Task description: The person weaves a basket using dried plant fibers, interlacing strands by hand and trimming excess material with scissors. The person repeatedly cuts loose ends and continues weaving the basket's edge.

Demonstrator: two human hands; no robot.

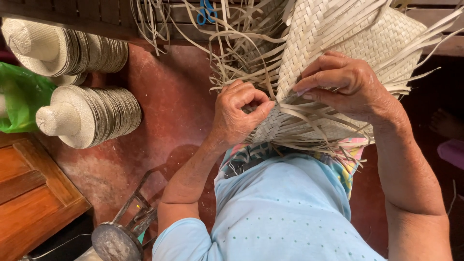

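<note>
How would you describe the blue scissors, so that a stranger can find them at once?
Start from the large half-woven straw piece that both hands work on. Follow its loose strips up to the dark wooden ledge at the top edge. The scissors lie there among the strips; only their handles are blue, everything around them is pale straw.

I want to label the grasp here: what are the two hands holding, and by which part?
Both hold the half-woven straw piece at its unfinished edge: the left hand pinches loose strips there, and the right hand presses fingers on the weave just above.
</note>
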